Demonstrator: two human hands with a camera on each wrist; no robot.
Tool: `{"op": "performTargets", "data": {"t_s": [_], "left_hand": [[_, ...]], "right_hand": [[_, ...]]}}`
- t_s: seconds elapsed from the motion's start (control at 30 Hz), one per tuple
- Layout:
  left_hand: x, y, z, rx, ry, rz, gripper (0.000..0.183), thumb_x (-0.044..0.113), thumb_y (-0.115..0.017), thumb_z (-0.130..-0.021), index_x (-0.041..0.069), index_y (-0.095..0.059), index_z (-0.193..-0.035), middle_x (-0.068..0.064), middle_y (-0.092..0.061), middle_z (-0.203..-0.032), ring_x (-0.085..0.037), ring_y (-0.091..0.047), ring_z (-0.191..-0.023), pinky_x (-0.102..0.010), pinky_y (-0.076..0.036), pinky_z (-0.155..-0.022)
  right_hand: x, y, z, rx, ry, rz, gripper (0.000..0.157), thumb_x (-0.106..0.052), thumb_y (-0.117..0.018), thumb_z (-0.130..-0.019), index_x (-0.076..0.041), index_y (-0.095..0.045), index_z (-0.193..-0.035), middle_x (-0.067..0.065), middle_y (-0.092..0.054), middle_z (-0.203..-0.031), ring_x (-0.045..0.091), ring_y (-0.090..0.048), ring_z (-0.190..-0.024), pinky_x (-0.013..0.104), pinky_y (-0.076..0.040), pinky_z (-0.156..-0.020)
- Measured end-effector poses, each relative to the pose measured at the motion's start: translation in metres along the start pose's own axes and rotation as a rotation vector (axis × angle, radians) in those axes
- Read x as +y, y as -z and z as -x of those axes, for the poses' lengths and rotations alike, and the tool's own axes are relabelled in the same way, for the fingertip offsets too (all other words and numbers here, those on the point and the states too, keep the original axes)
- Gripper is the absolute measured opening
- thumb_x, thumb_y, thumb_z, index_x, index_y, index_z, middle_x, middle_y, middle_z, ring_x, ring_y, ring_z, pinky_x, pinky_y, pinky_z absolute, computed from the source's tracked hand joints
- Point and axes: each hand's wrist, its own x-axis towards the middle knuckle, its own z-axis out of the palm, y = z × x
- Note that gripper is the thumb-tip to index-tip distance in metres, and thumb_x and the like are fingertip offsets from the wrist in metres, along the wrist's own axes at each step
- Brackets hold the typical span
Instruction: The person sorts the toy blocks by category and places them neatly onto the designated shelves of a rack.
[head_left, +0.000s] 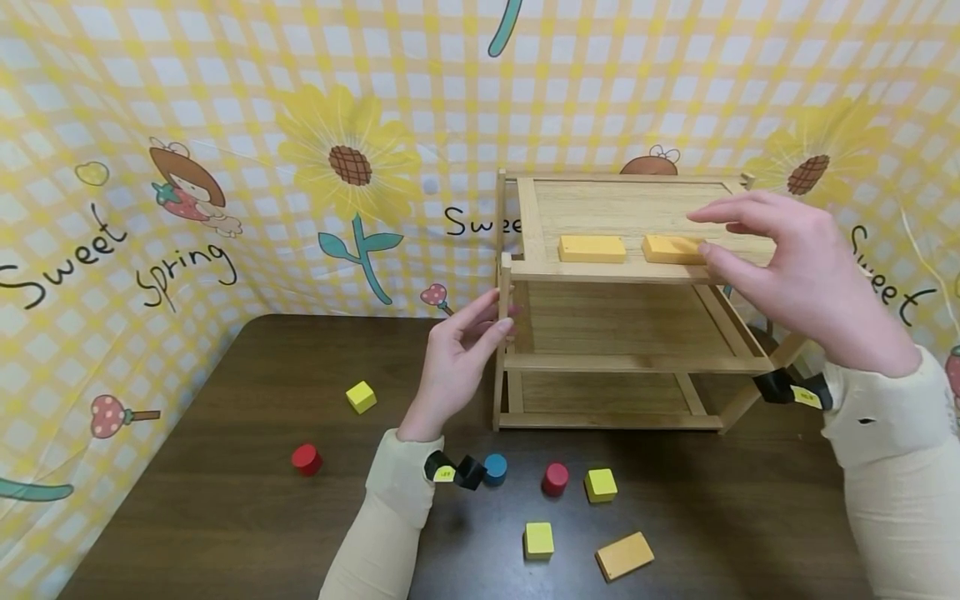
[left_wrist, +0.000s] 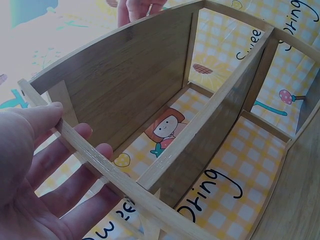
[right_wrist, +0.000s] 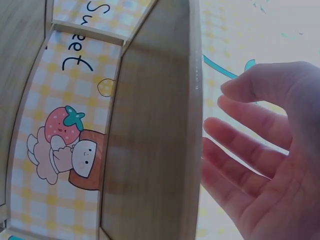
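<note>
A three-tier wooden shelf rack (head_left: 637, 363) stands on the table. My left hand (head_left: 459, 354) holds its left front post; in the left wrist view the thumb (left_wrist: 42, 116) lies on one side of the post and the fingers reach behind it. On the top tier lie two flat orange-yellow blocks, a left block (head_left: 592, 249) and a right block (head_left: 672, 250). My right hand (head_left: 798, 271) hovers over the top tier's right side, thumb tip right at the right block's end, fingers apart from the thumb. Nothing shows between them in the right wrist view.
In front of the rack lie a blue cylinder (head_left: 495, 469), a dark red cylinder (head_left: 555, 479), two yellow cubes (head_left: 601, 485) and an orange-yellow block (head_left: 625, 557). Farther left are a red cylinder (head_left: 306, 459) and a yellow cube (head_left: 361, 397). A checked cloth (head_left: 300, 50) hangs behind.
</note>
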Motion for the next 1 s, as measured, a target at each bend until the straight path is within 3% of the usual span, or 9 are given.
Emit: {"op": "performTargets", "data": {"t_s": [0.13, 0.37, 0.63, 0.83, 1.0], "left_hand": [[0.0, 0.0, 0.0, 0.002, -0.005, 0.007, 0.043, 0.011, -0.066, -0.101, 0.0, -0.057, -0.142, -0.012, -0.072, -0.119, -0.023, -0.07, -0.103, -0.037, -0.055, -0.091], [-0.001, -0.001, 0.0, 0.004, -0.012, 0.005, 0.044, 0.011, -0.066, -0.101, 0.0, -0.057, -0.142, -0.011, -0.072, -0.118, -0.023, -0.07, -0.102, -0.036, -0.056, -0.09], [-0.002, -0.002, -0.001, -0.004, -0.019, 0.026, 0.045, 0.011, -0.066, -0.101, 0.0, -0.056, -0.143, -0.013, -0.072, -0.119, -0.037, -0.069, -0.103, -0.038, -0.056, -0.09], [0.0, -0.002, -0.001, 0.0, -0.017, 0.02, 0.044, 0.011, -0.065, -0.102, 0.0, -0.056, -0.143, -0.014, -0.072, -0.119, -0.035, -0.069, -0.102, -0.037, -0.056, -0.09], [0.001, -0.002, 0.0, 0.005, -0.005, 0.0, 0.043, 0.012, -0.065, -0.102, 0.0, -0.057, -0.143, -0.01, -0.072, -0.12, -0.024, -0.07, -0.103, -0.036, -0.055, -0.091]], "right_hand": [[-0.002, 0.002, 0.003, 0.017, -0.008, 0.009, 0.034, -0.016, -0.072, -0.096, -0.019, -0.072, -0.129, 0.002, -0.066, -0.128, 0.029, -0.058, -0.119, 0.023, -0.037, -0.096], [-0.007, 0.004, 0.007, 0.081, 0.025, 0.001, 0.037, -0.012, -0.077, -0.092, -0.019, -0.073, -0.128, -0.001, -0.068, -0.125, 0.021, -0.059, -0.119, 0.016, -0.035, -0.095], [-0.011, 0.006, 0.012, 0.14, 0.095, -0.015, 0.039, -0.007, -0.082, -0.086, -0.016, -0.076, -0.123, 0.0, -0.07, -0.12, 0.004, -0.056, -0.117, 0.016, -0.036, -0.097], [-0.018, 0.007, 0.017, 0.172, 0.131, -0.028, 0.04, -0.002, -0.083, -0.082, -0.01, -0.076, -0.12, 0.005, -0.071, -0.116, -0.003, -0.055, -0.114, 0.015, -0.036, -0.096], [-0.028, 0.008, 0.026, 0.196, 0.141, -0.053, 0.04, 0.003, -0.083, -0.078, -0.006, -0.077, -0.117, 0.008, -0.072, -0.112, -0.008, -0.054, -0.112, 0.014, -0.037, -0.092]]}}
